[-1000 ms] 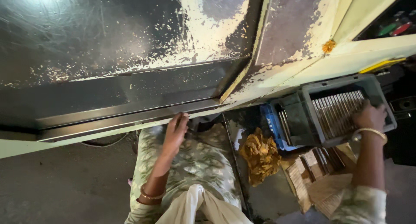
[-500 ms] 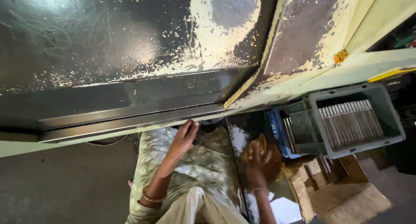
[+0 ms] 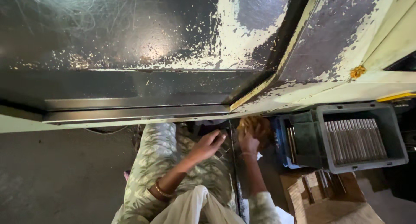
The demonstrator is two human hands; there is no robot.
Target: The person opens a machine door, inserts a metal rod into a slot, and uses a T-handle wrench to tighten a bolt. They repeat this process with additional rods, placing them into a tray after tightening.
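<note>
A dark metal counter [image 3: 130,42] with flaking cream paint is filling the upper view, its steel edge rail [image 3: 134,113] running just above the person's lap. Below it, the left hand [image 3: 208,143] is resting near the rail, its fingers loosely apart and holding nothing. The right hand [image 3: 248,141] is gripping a crumpled golden-brown cloth [image 3: 258,126], fingers clamped on it, just beside a grey plastic crate of metal rods [image 3: 359,139].
</note>
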